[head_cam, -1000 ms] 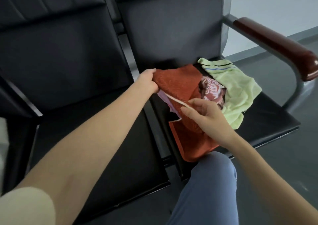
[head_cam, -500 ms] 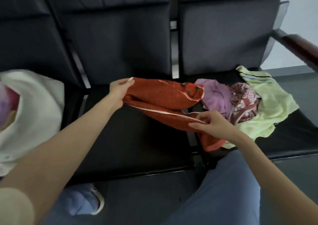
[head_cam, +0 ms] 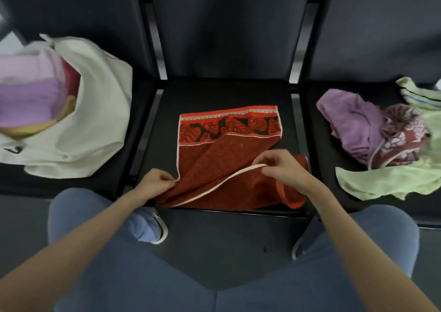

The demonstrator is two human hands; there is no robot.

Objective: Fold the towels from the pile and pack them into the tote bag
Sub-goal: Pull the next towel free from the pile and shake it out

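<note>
Partway: tote bag (head_cam: 95, 111) on left seat holds folded towels. Red towel (head_cam: 214, 168) on middle seat, unfolded, both hands (head_cam: 157, 183) (head_cam: 281, 168) pinching its edges. Three in pile (head_cam: 386, 144) remain.

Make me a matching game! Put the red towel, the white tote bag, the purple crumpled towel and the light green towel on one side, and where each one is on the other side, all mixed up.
Things:
1. red towel
2. white tote bag
3. purple crumpled towel
4. light green towel

Places:
A. on the left seat, with folded towels already inside
B. at the outer right of the pile, partly past the picture's edge
C. on the middle seat, pinched by both hands
D. on the right seat, at the pile's left side

Pairs: 1-C, 2-A, 3-D, 4-B
</note>
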